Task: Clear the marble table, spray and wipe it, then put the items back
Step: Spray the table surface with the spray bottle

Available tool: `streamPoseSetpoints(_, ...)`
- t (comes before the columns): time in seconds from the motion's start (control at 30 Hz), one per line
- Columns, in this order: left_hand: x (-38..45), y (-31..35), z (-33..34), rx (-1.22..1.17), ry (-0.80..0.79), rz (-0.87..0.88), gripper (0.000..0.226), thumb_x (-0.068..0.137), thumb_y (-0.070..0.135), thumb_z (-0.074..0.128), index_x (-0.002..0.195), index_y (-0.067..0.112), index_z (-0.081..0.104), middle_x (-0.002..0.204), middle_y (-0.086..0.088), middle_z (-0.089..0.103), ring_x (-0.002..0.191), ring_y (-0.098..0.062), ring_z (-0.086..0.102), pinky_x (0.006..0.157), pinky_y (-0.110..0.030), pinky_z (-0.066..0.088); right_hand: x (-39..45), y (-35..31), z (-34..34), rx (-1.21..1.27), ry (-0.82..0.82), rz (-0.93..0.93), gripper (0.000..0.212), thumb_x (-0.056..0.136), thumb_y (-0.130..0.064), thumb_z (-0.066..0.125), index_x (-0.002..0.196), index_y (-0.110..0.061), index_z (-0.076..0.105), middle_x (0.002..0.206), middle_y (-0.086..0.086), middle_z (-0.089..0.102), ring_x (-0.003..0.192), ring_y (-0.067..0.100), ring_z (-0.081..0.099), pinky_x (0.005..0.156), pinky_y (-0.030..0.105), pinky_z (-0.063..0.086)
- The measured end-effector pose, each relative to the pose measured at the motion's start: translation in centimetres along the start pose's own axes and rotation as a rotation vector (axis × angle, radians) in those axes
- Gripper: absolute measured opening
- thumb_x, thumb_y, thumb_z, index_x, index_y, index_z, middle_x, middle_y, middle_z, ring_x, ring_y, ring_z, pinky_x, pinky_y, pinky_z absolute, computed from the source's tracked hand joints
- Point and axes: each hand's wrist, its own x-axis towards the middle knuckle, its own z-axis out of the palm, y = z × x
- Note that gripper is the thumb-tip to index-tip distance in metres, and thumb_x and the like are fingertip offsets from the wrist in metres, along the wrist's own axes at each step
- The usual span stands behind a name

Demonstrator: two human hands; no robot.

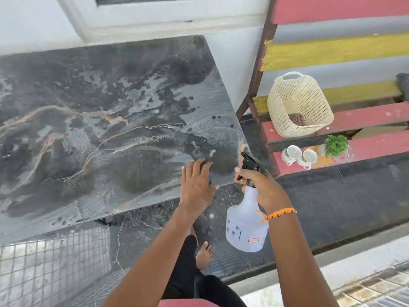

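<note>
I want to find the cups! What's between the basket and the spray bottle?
In the head view, two white cups lie on the red step between the basket and the spray bottle.

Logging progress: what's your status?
Left hand flat on wet dark marble table. Right hand grips white spray bottle. Tabletop bare of items.

No readable text, small red label on the spray bottle (245, 227) too blurred to read

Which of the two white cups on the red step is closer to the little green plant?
The right-hand cup; it sits beside the green plant, while the other cup lies farther left.
</note>
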Motion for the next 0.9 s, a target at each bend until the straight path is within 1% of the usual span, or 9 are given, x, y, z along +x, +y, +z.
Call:
streamPoseSetpoints(0.1, 3.1, 0.5, -0.6, -0.063, 0.016, -0.001, 0.072, 0.081, 0.039, 0.064, 0.141, 0.021, 0.027, 0.148, -0.003, 0.025, 0.142, -0.026, 0.011, 0.117, -0.048, 0.010, 1.2, -2.9, 0.5, 0.012, -0.074, -0.025, 0.006, 0.083, -0.014, 0.067, 0.081, -0.010, 0.064, 0.074, 0.005, 0.064, 0.072, 0.016, 0.064, 0.047, 0.020, 0.045)
streamPoseSetpoints(0.2, 6.4, 0.6, -1.9, -0.127, 0.032, -0.031, 0.075, 0.081, 0.039, 0.065, 0.142, 0.019, 0.026, 0.150, -0.004, 0.021, 0.144, -0.025, 0.004, 0.117, -0.046, 0.002, 3.1, -6.2, 2.0, -0.008, -0.116, -0.017, 0.010, 0.083, -0.016, 0.068, 0.075, -0.010, 0.065, 0.072, 0.003, 0.066, 0.079, 0.021, 0.066, 0.048, 0.022, 0.048)
streamPoseSetpoints(0.3, 9.5, 0.1, -3.0, -0.146, 0.027, -0.057, 0.078, 0.082, 0.039, 0.063, 0.144, 0.017, 0.021, 0.154, -0.006, 0.016, 0.145, -0.025, -0.001, 0.117, -0.045, 0.002, 5.6, -8.9, 4.0, -0.083, -0.116, -0.008, 0.013, 0.082, -0.021, 0.069, 0.074, -0.011, 0.064, 0.064, 0.002, 0.066, 0.069, 0.019, 0.066, 0.046, 0.023, 0.048)
streamPoseSetpoints(0.4, 12.0, -0.4, -3.6, -0.113, -0.020, -0.029, 0.080, 0.084, 0.040, 0.061, 0.146, 0.020, 0.015, 0.156, -0.005, 0.008, 0.145, -0.025, -0.006, 0.117, -0.043, -0.001, 8.6, -10.9, 6.0, -0.152, -0.069, 0.015, 0.016, 0.085, -0.023, 0.067, 0.077, -0.010, 0.062, 0.058, 0.003, 0.058, 0.050, 0.015, 0.058, 0.043, 0.022, 0.048)
streamPoseSetpoints(0.57, 14.3, -0.4, -3.5, -0.150, -0.040, 0.002, 0.071, 0.086, 0.035, 0.059, 0.144, 0.019, 0.020, 0.156, 0.000, 0.011, 0.145, -0.022, -0.004, 0.118, -0.043, 0.002, 12.0, -11.9, 6.6, -0.234, -0.009, 0.069, 0.020, 0.086, -0.023, 0.065, 0.071, -0.012, 0.056, 0.061, 0.003, 0.050, 0.053, 0.013, 0.049, 0.044, 0.021, 0.044)
streamPoseSetpoints(0.73, 16.0, 0.2, -3.2, -0.132, -0.084, 0.006, 0.065, 0.090, 0.033, 0.052, 0.145, 0.020, 0.019, 0.157, 0.001, 0.010, 0.145, -0.023, -0.005, 0.117, -0.046, -0.002, 12.8, -13.0, 4.5, -0.096, -0.007, 0.094, 0.019, 0.085, -0.019, 0.065, 0.068, -0.012, 0.061, 0.053, 0.001, 0.058, 0.045, 0.012, 0.057, 0.042, 0.018, 0.045)
streamPoseSetpoints(0.77, 16.2, 0.5, -3.1, -0.139, -0.091, 0.007, 0.065, 0.091, 0.032, 0.052, 0.145, 0.020, 0.018, 0.157, 0.001, 0.010, 0.145, -0.024, -0.005, 0.116, -0.047, -0.003, 12.8, -13.1, 3.7, -0.085, -0.017, 0.075, 0.019, 0.084, -0.020, 0.066, 0.066, -0.013, 0.062, 0.053, 0.001, 0.060, 0.046, 0.012, 0.060, 0.042, 0.018, 0.044)
streamPoseSetpoints(0.83, 16.8, 1.5, -2.8, -0.169, -0.105, 0.012, 0.064, 0.091, 0.028, 0.052, 0.145, 0.020, 0.018, 0.156, 0.001, 0.013, 0.145, -0.023, -0.004, 0.117, -0.046, -0.002, 12.8, -13.6, 1.9, -0.057, -0.010, 0.031, 0.016, 0.079, -0.024, 0.071, 0.065, -0.017, 0.066, 0.058, 0.001, 0.065, 0.056, 0.013, 0.066, 0.047, 0.020, 0.046)
streamPoseSetpoints(0.9, 17.6, 3.0, -2.7, -0.218, -0.106, 0.035, 0.063, 0.091, 0.025, 0.052, 0.144, 0.019, 0.020, 0.153, 0.001, 0.020, 0.145, -0.022, 0.003, 0.118, -0.043, 0.004, 12.6, -14.4, -0.3, -0.043, 0.026, -0.009, 0.014, 0.068, -0.034, 0.078, 0.071, -0.022, 0.070, 0.066, -0.003, 0.071, 0.068, 0.012, 0.071, 0.053, 0.022, 0.047)
